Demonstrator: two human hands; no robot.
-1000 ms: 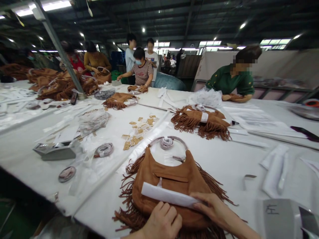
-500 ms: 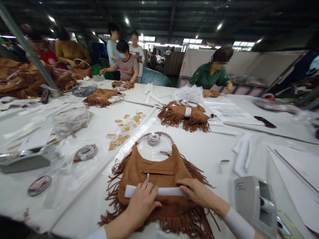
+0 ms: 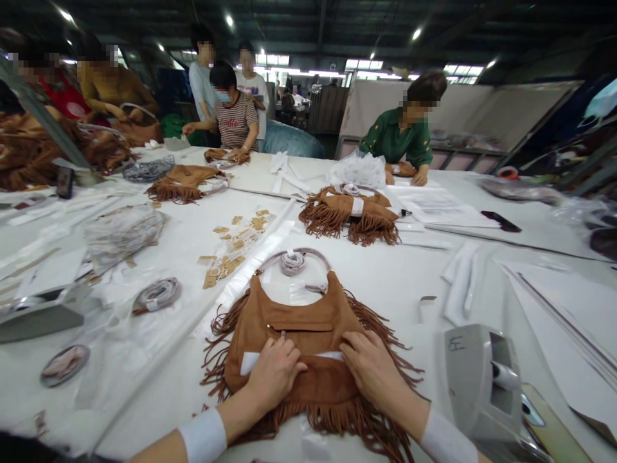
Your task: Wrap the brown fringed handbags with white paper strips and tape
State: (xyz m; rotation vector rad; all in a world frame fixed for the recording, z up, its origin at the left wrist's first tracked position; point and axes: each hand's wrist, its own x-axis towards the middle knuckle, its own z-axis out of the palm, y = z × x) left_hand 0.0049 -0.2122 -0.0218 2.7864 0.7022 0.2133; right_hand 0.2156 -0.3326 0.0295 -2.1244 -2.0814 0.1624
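Observation:
A brown suede-look handbag [image 3: 299,312] with long fringe lies flat in front of me, its handle pointing away. Across its body runs a white strip [image 3: 249,362], partly covered by the bag's lower part. My left hand [image 3: 276,373] is closed on the bag over the strip, near the zip pull, with its fingertips partly hidden. My right hand [image 3: 369,363] is closed on the bag's right side, fingers bent over the strip's right end. A coiled strap [image 3: 292,262] lies inside the handle loop.
A grey tape dispenser [image 3: 475,379] and a phone [image 3: 544,418] are at my right. Left are a coiled strap [image 3: 158,294], another dispenser [image 3: 43,312] and brown tags [image 3: 236,244]. A second fringed bag [image 3: 351,209] lies ahead. Co-workers stand around the table's far side.
My right hand has moved slightly left and up on the bag. The bag's lower part now covers more of the white strip. My view has shifted slightly.

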